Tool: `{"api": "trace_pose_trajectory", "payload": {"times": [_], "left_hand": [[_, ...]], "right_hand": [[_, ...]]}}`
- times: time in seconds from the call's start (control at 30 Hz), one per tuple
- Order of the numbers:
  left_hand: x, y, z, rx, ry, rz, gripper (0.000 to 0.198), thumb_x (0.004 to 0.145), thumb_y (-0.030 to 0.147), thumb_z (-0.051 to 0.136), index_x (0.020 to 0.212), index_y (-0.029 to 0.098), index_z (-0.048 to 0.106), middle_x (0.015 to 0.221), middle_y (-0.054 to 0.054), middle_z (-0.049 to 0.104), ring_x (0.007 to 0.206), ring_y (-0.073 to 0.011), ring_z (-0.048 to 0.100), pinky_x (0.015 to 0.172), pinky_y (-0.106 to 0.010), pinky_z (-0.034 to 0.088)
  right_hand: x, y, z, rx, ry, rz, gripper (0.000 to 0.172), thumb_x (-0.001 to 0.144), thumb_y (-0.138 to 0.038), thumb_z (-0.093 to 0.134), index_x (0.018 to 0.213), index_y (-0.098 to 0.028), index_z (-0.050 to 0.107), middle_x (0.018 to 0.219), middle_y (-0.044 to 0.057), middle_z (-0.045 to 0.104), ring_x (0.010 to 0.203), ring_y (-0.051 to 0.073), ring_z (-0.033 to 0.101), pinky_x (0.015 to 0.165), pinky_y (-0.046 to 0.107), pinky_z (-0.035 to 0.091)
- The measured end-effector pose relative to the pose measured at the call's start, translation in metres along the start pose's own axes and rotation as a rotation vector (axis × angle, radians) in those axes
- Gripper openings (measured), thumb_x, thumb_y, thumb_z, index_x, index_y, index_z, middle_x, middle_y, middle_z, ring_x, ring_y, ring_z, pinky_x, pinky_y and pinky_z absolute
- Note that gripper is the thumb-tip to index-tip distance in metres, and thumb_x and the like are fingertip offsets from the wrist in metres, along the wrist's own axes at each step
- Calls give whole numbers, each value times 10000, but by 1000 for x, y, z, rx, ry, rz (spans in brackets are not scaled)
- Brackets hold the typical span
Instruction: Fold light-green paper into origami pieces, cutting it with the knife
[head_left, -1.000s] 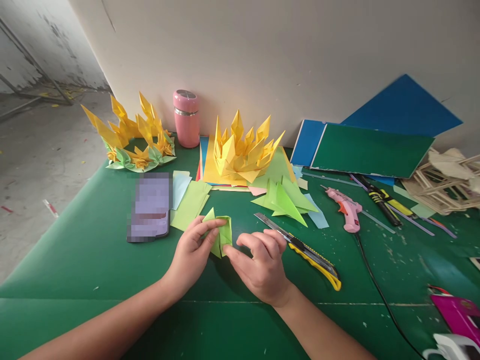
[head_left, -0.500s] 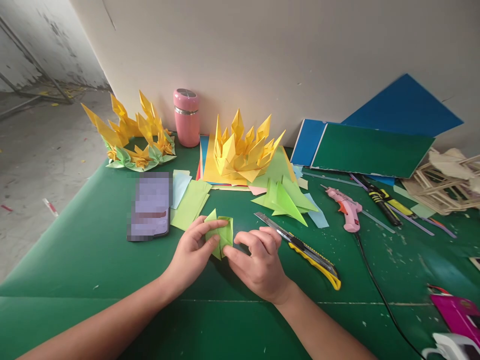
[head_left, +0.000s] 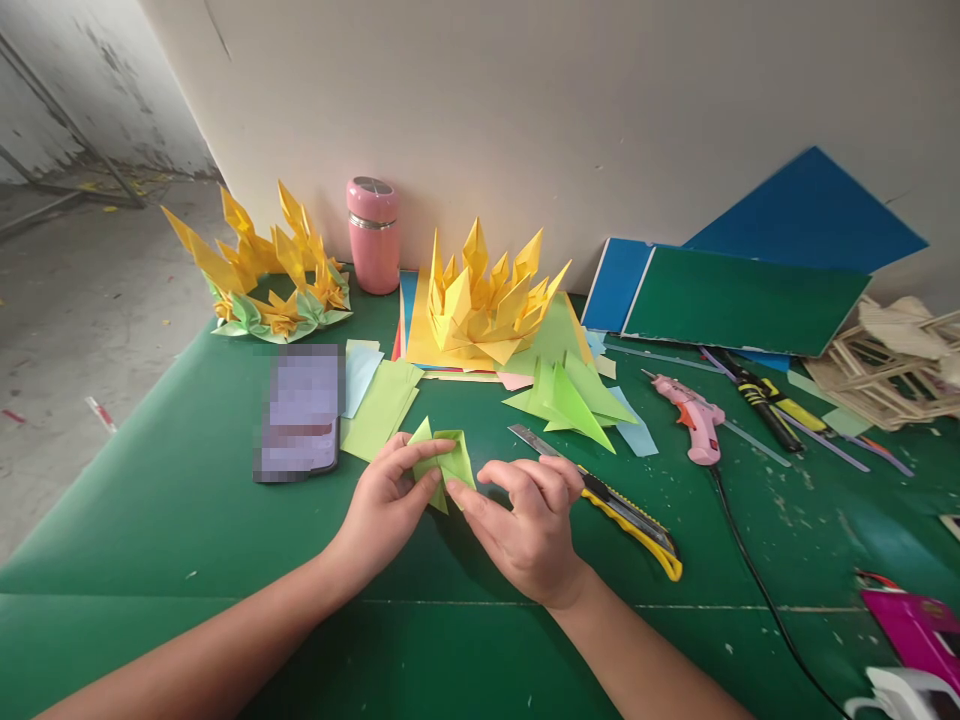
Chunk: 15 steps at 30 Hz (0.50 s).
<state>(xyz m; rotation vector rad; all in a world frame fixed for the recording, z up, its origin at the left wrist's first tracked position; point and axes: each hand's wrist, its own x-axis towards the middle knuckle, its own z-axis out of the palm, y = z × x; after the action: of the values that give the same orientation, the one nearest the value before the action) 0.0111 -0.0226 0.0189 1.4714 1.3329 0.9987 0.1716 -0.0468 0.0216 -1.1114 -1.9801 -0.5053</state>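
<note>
Between my hands is a small folded piece of green paper (head_left: 454, 461), with pointed corners and a pocket-like opening. My left hand (head_left: 390, 498) is closed on its left part, index finger laid across the front and thumb pressed below. My right hand (head_left: 529, 520) has its thumb on the lower right of the paper, its other fingers curled and raised to the right. Beyond the right hand lie a yellow utility knife (head_left: 630, 520), blade out, and more folded green pieces (head_left: 566, 395). Left of the paper are flat green sheets (head_left: 382, 405).
A phone (head_left: 300, 410) lies at left. Behind stand a yellow-and-green paper crown (head_left: 281, 310), a pink flask (head_left: 375, 240) and a yellow paper crown (head_left: 487, 310) on stacked paper. A pink glue gun (head_left: 697, 415) with a black cord lies right; a wooden stick model (head_left: 892, 360) sits farther right.
The folded paper's right flap has opened out to the right, widening the pocket. My right hand's fingers have moved slightly right, while my left hand keeps its hold.
</note>
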Motion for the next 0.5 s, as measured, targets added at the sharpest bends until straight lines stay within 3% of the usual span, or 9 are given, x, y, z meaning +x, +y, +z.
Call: {"api": "trace_pose_trajectory", "payload": {"times": [0.5], "left_hand": [[1, -2, -2, 5, -53, -13, 289, 766, 264, 556, 982, 234, 746, 835, -52, 640, 819, -209, 525, 744, -322, 479]], "right_hand": [[-4, -1, 4, 1, -26, -34, 140, 839, -150, 661, 807, -286, 659, 751, -26, 665, 794, 157, 509, 844, 359, 314]]}}
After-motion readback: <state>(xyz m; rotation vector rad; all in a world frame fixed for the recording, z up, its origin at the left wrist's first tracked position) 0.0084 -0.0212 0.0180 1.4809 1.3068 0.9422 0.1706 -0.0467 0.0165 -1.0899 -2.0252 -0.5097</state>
